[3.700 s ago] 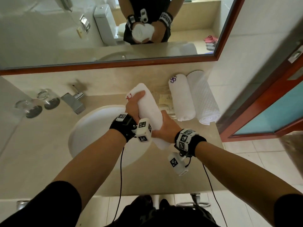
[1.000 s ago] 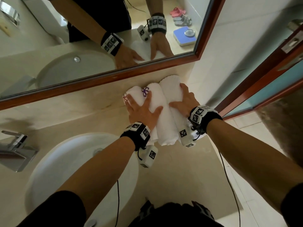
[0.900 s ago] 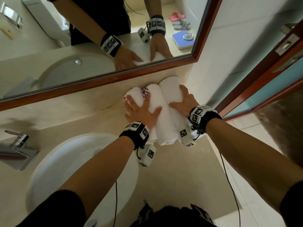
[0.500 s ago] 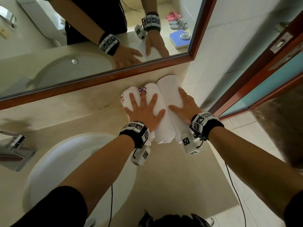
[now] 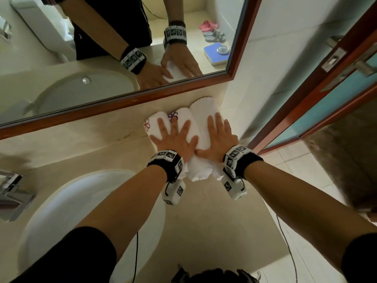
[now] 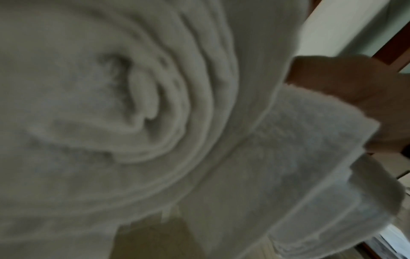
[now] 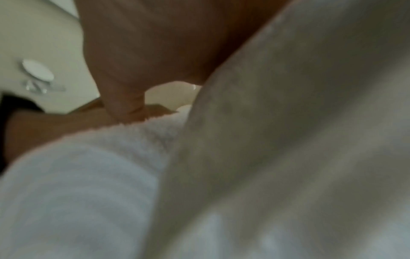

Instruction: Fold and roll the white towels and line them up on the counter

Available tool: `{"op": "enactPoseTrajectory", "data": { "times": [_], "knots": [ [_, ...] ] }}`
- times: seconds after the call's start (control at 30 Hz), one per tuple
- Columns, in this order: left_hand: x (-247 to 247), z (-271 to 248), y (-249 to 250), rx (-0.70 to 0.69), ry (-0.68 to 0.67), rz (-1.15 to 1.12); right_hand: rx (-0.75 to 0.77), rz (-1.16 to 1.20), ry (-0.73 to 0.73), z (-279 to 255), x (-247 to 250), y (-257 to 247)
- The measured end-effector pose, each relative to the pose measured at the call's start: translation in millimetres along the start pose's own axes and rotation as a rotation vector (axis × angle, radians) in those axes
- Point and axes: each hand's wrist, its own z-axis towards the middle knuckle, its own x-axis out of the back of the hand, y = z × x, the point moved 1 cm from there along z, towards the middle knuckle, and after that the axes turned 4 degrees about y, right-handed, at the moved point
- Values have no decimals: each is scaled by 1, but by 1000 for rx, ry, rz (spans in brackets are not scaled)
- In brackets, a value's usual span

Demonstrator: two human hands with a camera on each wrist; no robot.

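Note:
Three rolled white towels lie side by side at the counter's back right corner, under the mirror: the left towel [image 5: 153, 125] with a red emblem, the middle towel [image 5: 184, 118] with a purple emblem, and the thicker right towel [image 5: 202, 111]. My left hand [image 5: 173, 136] lies flat with spread fingers across the left and middle rolls. My right hand [image 5: 217, 135] presses flat on the right roll. The left wrist view is filled by a roll's spiral end [image 6: 133, 113]. In the right wrist view my palm [image 7: 155, 43] rests on blurred towel cloth [image 7: 288, 140].
A white sink basin [image 5: 61, 211] is sunk in the beige counter [image 5: 204, 231] at the left, with a chrome faucet [image 5: 12, 193] beyond it. The mirror's wooden frame [image 5: 122, 101] runs along the back. A wall and a red door frame [image 5: 306, 103] close off the right side.
3.7 s ago both hands gripped a rolled towel above the sink; it now lies beside the other two. Over the last second both hands slid slightly back along the rolls and flattened.

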Motion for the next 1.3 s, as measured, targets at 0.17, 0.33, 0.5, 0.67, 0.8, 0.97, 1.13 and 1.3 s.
{"op": "enactPoseTrajectory", "data": {
  "times": [0.17,0.33,0.5,0.67,0.8,0.97,1.13,1.3],
  "knots": [
    [10,-2,-4,3,-50,-64,-8,-7,-40,-10,13,-7],
    [12,-22,-30,212,270,-432,14,-21,-8,-25,4,-17],
    [-4,-19,-43,277,95,-900,11,-34,24,-20,0,-19],
    [-19,-16,-24,260,189,-848,22,-36,31,-15,-3,-20],
    [-22,-13,-26,260,187,-815,18,-57,42,-14,-6,-22],
    [-16,-10,-31,257,134,-846,6,-72,25,-15,-5,-22],
    [0,-9,-46,309,63,-1155,-5,-2,-11,-21,8,-20],
    [19,-14,-75,403,141,-1323,-176,425,171,-29,37,-2]
  ]
}}
